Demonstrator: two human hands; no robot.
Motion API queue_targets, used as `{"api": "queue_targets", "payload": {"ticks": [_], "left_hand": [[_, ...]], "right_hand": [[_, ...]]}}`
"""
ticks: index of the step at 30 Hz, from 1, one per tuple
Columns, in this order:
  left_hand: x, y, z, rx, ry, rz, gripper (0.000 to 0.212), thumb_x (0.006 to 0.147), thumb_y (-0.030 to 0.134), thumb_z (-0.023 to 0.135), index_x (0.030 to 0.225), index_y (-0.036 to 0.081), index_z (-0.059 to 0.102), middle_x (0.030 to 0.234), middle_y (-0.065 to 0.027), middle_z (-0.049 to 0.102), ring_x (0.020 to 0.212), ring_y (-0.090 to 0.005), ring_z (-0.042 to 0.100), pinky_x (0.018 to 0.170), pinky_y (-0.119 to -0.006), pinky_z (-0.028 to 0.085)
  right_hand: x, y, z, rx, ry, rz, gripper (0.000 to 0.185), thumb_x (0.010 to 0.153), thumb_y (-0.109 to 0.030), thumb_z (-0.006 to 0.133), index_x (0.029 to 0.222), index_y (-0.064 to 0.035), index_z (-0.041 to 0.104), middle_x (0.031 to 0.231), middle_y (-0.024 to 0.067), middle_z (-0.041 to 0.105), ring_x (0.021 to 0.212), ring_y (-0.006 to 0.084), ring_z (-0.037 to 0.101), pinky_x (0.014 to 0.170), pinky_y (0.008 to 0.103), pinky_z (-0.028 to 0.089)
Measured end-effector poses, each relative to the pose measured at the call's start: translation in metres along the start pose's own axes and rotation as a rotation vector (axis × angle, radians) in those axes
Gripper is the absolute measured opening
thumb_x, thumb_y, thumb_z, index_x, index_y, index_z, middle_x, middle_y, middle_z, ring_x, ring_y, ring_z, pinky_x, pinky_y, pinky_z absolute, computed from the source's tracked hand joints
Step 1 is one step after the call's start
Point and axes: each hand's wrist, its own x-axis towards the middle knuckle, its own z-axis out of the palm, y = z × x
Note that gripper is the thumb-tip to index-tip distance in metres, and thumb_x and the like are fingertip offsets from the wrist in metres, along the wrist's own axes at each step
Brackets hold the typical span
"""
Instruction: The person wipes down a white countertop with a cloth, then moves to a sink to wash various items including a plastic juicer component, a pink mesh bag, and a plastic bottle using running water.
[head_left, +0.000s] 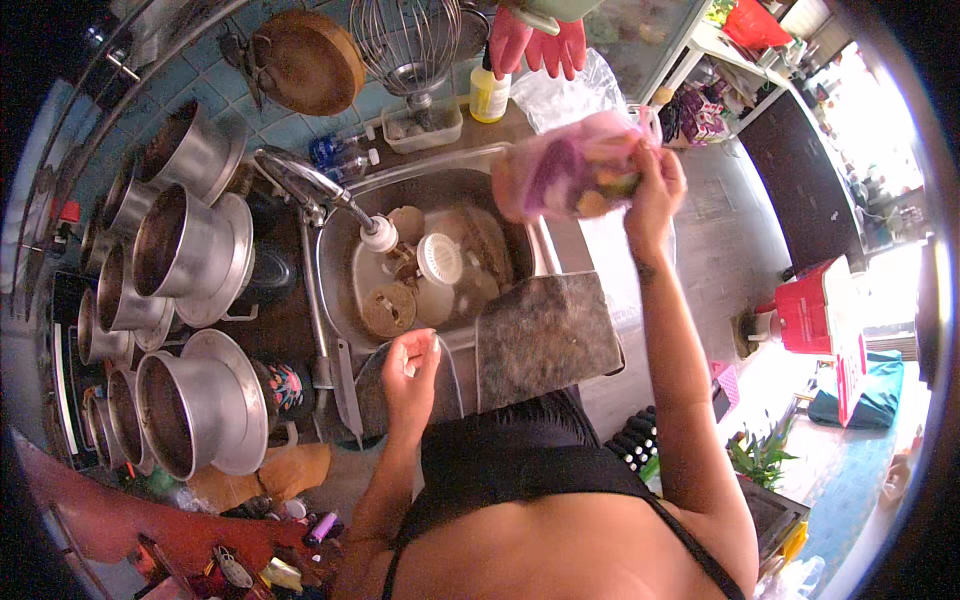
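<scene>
My right hand (654, 196) is raised beyond the sink's right side and grips the gathered top of a translucent pink plastic bag (574, 169). The bag is blurred; green, orange and purple pieces show through it, too unclear to name. Its body hangs over the sink's far right corner. My left hand (409, 369) hovers at the near edge of the stainless steel sink (319, 270), fingers curled in, with nothing visible in it. In the basin lie a white plastic strainer basket (439, 259) and a round brown lid-like piece (389, 309).
A knife (347, 394) lies left of my left hand. A dark, stained board (547, 334) covers the near right sink corner. The faucet (322, 187) reaches over the basin. Metal pots (191, 240) are racked at left. Rubber gloves (555, 49) hang above a yellow bottle (489, 96).
</scene>
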Motion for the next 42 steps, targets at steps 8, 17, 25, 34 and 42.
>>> {"api": "queue_targets", "payload": {"ticks": [8,17,25,34,42], "left_hand": [[-0.004,0.0,0.002,0.058,0.031,0.075,0.02,0.084,0.011,0.059,0.101,0.001,0.054,0.091,-0.0038,0.057,0.082,-0.0091,0.053,0.075,-0.023,0.042],[0.022,-0.017,-0.028,0.063,0.154,-0.007,0.021,0.083,0.012,0.06,0.101,0.003,0.054,0.09,-0.0023,0.057,0.08,-0.0081,0.052,0.072,-0.021,0.043],[0.166,-0.027,-0.062,0.016,0.427,0.056,0.046,0.081,0.032,0.064,0.108,-0.001,0.046,0.109,-0.0116,0.051,0.097,-0.0191,0.05,0.079,-0.03,0.043],[0.303,-0.076,-0.162,0.478,0.582,-0.015,0.056,0.083,0.049,0.05,0.1,-0.004,0.049,0.088,-0.0154,0.058,0.079,-0.031,0.06,0.071,-0.041,0.046],[0.257,-0.064,-0.115,-0.249,0.368,-0.213,0.058,0.084,0.055,0.043,0.11,0.003,0.045,0.102,-0.0135,0.056,0.082,-0.0236,0.059,0.07,-0.04,0.049]], "right_hand": [[-0.042,0.174,-0.001,-0.124,-0.018,0.345,0.024,0.088,-0.031,0.055,0.09,-0.0079,0.058,0.073,-0.0029,0.054,0.061,0.005,0.045,0.052,0.0219,0.035],[-0.051,0.14,-0.034,-0.224,-0.161,0.431,0.036,0.085,-0.035,0.058,0.102,-0.0043,0.052,0.092,0.0061,0.056,0.075,0.0114,0.051,0.063,0.025,0.041],[-0.139,0.097,0.008,-0.448,-0.523,0.014,0.023,0.074,-0.023,0.067,0.085,-0.0052,0.058,0.085,0.0108,0.058,0.08,0.027,0.056,0.071,0.0377,0.045],[-0.21,0.153,0.135,-1.152,-1.169,0.02,0.061,0.072,-0.046,0.061,0.119,-0.0083,0.048,0.126,0.02,0.041,0.122,0.0366,0.031,0.099,0.051,0.026],[-0.216,0.147,0.151,-0.935,-1.263,-0.472,0.054,0.075,-0.042,0.058,0.118,-0.0094,0.05,0.132,0.0139,0.039,0.127,0.0328,0.027,0.102,0.0599,0.011]]}}
